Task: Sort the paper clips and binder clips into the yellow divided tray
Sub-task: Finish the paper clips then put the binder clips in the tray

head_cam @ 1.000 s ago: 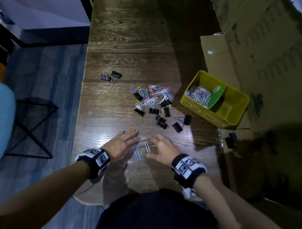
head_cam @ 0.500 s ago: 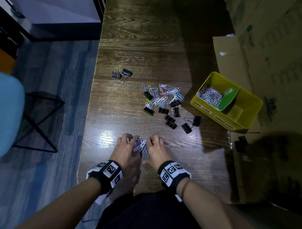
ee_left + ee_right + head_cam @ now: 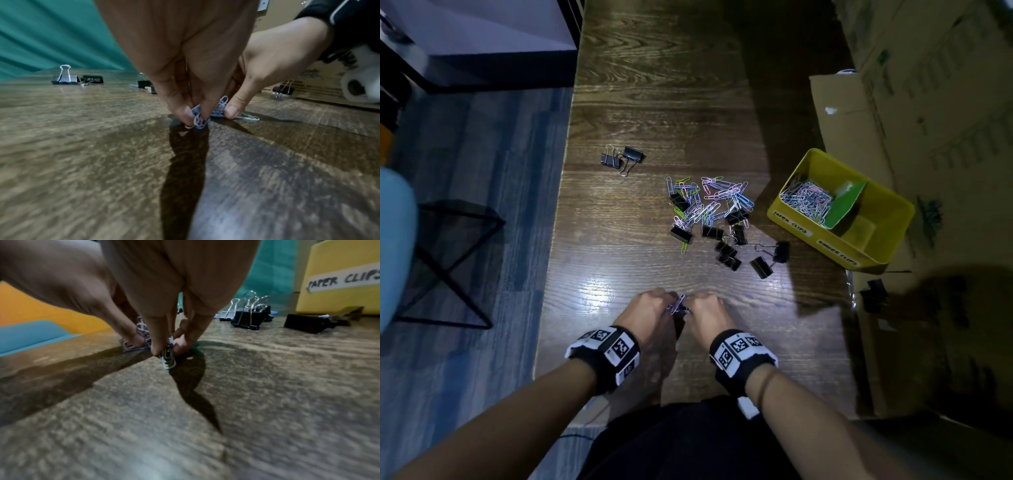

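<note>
Near the table's front edge my left hand [image 3: 650, 308] and right hand [image 3: 705, 310] meet, knuckles up, each pinching part of a small bunch of paper clips [image 3: 678, 306]. In the left wrist view my fingertips squeeze bluish paper clips [image 3: 200, 117] against the wood. The right wrist view shows my fingers pinching a few paper clips [image 3: 168, 357]. A mixed pile of coloured paper clips [image 3: 710, 202] and black binder clips [image 3: 727, 253] lies mid-table. The yellow divided tray [image 3: 893, 205] stands at the right, with paper clips [image 3: 806, 200] in its left compartment behind a green divider [image 3: 846, 205].
Two more binder clips [image 3: 621, 159] lie apart at the left of the wooden table [image 3: 654, 102]. Cardboard boxes [image 3: 928, 102] line the right side, with a black binder clip [image 3: 873, 294] on the flattened cardboard. A black stool frame [image 3: 448, 260] stands on the floor at left.
Both hands went from flat and spread over scattered paper clips to drawn together with fingers curled, gathering the clips into one bunch pinched between them.
</note>
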